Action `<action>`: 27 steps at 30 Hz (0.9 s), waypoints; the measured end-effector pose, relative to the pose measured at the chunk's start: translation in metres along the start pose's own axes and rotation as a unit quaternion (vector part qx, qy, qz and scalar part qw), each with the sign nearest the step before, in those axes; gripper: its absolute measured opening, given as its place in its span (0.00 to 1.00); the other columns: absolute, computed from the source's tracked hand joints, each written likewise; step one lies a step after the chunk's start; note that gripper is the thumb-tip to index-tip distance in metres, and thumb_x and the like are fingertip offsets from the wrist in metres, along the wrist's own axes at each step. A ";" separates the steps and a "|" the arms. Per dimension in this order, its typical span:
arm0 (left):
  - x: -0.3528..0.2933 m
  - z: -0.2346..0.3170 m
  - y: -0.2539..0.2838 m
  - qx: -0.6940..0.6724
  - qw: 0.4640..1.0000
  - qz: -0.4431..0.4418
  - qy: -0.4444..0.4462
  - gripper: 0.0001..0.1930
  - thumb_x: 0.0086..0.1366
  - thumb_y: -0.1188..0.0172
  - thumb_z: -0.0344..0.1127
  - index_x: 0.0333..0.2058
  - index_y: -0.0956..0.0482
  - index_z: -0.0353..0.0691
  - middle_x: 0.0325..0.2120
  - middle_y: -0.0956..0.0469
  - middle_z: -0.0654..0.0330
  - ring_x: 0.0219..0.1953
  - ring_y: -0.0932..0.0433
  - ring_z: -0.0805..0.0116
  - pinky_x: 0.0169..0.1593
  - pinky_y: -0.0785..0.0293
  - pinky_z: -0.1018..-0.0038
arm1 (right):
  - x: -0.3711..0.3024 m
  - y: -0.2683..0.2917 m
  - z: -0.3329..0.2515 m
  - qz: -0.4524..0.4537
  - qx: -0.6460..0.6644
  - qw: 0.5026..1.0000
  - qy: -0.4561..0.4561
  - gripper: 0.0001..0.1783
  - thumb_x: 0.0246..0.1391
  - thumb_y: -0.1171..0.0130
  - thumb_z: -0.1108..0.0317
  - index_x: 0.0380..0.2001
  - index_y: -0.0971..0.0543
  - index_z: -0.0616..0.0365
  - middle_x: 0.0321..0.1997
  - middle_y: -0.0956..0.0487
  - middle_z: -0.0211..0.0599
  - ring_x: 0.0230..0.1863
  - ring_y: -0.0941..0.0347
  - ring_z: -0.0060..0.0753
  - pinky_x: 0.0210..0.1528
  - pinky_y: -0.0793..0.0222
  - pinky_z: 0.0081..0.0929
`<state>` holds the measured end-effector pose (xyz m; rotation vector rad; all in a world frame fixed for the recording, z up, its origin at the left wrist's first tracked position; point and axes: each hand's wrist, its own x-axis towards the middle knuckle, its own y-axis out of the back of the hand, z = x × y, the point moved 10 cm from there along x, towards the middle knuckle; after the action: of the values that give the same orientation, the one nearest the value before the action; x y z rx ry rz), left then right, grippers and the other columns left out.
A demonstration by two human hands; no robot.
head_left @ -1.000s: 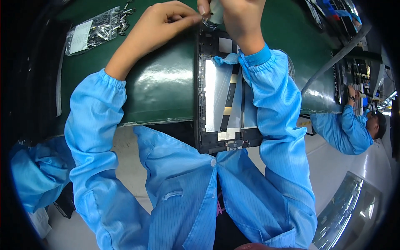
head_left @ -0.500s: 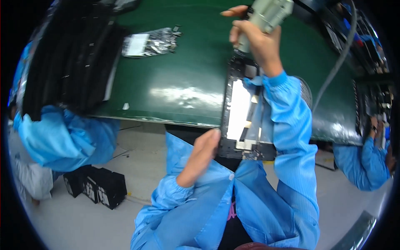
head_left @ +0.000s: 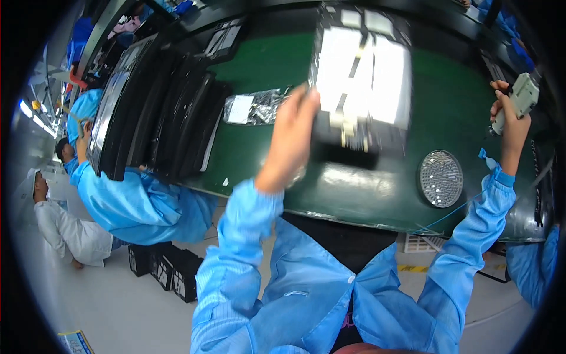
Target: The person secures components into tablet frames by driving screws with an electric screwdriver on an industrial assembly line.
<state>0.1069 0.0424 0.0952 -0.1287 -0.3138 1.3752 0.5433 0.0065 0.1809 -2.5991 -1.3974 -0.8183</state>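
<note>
Blurred by motion, a flat, opened tablet-like device (head_left: 404,133) with a black frame and large white plates inside hangs over the far part of the green bench. My left hand (head_left: 292,133) grips its left edge between thumb and fingers. Well to the right, my right hand (head_left: 512,118) is wrapped round a pale grey-green electric screwdriver (head_left: 523,97), apart from the device. Between the device and my right forearm lies a round grey dish (head_left: 440,178) with a grid of small pits. A blue cord runs at my right cuff.
Many black panels (head_left: 171,112) stand in a row at the bench's left. Near them lie a clear bag (head_left: 253,108) of small parts and a white scrap (head_left: 225,182). A co-worker's blue sleeve (head_left: 135,200) reaches in at left. Black boxes (head_left: 168,271) stand on the floor.
The device has moved away from me, up and onto the far bench, now in my left hand. My right hand has swung right with the screwdriver, off the device. The view has shifted.
</note>
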 end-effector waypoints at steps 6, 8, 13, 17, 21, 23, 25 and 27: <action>0.213 -0.089 0.035 0.046 0.999 -0.005 0.005 0.18 0.74 0.49 0.44 0.48 0.24 0.32 0.36 0.21 0.60 0.33 0.24 0.75 0.37 0.27 0.76 | -0.002 -0.012 0.015 0.015 0.038 0.999 -0.022 0.12 0.57 0.38 0.69 0.43 0.18 0.61 0.32 0.17 0.31 0.22 0.28 0.15 0.23 0.32 0.17; 0.239 -0.104 0.066 0.065 0.997 -0.003 0.046 0.19 0.74 0.49 0.45 0.46 0.24 0.31 0.33 0.21 0.60 0.34 0.23 0.71 0.36 0.26 0.71 | -0.002 -0.037 0.016 -0.008 0.055 0.998 -0.024 0.11 0.57 0.38 0.69 0.42 0.18 0.62 0.32 0.17 0.31 0.21 0.28 0.16 0.23 0.31 0.18; 0.292 -0.136 0.037 0.100 0.991 -0.002 0.091 0.19 0.74 0.51 0.43 0.41 0.23 0.29 0.33 0.20 0.56 0.33 0.21 0.65 0.41 0.25 0.65 | -0.007 -0.013 0.009 0.001 0.049 0.999 -0.022 0.13 0.57 0.40 0.73 0.45 0.21 0.65 0.37 0.16 0.36 0.20 0.28 0.17 0.22 0.32 0.18; 0.316 -0.118 0.062 0.571 0.811 0.054 0.116 0.27 0.60 0.47 0.48 0.51 0.23 0.33 0.49 0.26 0.38 0.57 0.33 0.45 0.59 0.39 0.51 | -0.007 -0.013 0.019 0.016 0.067 0.997 -0.039 0.12 0.52 0.38 0.71 0.41 0.19 0.62 0.29 0.18 0.29 0.22 0.26 0.17 0.22 0.30 0.18; 0.312 -0.075 -0.017 0.669 0.713 0.207 -0.041 0.30 0.56 0.41 0.53 0.54 0.25 0.42 0.50 0.29 0.37 0.58 0.34 0.38 0.58 0.38 0.49 | -0.004 -0.009 0.019 0.052 0.034 0.998 0.027 0.13 0.49 0.36 0.67 0.37 0.19 0.63 0.25 0.20 0.36 0.26 0.24 0.21 0.28 0.28 0.26; 0.316 -0.076 -0.106 0.648 0.734 0.154 -0.133 0.29 0.58 0.41 0.56 0.52 0.24 0.44 0.49 0.26 0.41 0.52 0.27 0.39 0.54 0.33 0.47 | -0.005 -0.006 0.022 0.067 0.044 0.997 0.002 0.13 0.45 0.36 0.67 0.35 0.20 0.64 0.23 0.21 0.43 0.25 0.25 0.25 0.29 0.29 0.29; 0.328 -0.101 -0.200 0.500 0.840 -0.038 -0.209 0.24 0.60 0.38 0.53 0.45 0.20 0.38 0.41 0.18 0.46 0.48 0.21 0.48 0.52 0.27 0.58 | -0.009 0.000 0.003 0.100 0.008 0.993 0.059 0.13 0.44 0.37 0.69 0.34 0.21 0.63 0.29 0.20 0.48 0.29 0.21 0.41 0.33 0.26 0.33; 0.314 -0.141 -0.287 0.456 0.867 -0.132 -0.150 0.30 0.57 0.35 0.58 0.41 0.19 0.31 0.38 0.17 0.45 0.45 0.18 0.52 0.49 0.25 0.63 | -0.016 0.007 -0.011 0.124 -0.030 0.983 0.131 0.14 0.44 0.34 0.69 0.36 0.21 0.63 0.30 0.20 0.47 0.30 0.21 0.44 0.34 0.26 0.34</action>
<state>0.4690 0.3060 0.0846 0.8949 0.0897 1.1423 0.5372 -0.0132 0.1837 -2.5224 -0.9724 -1.1279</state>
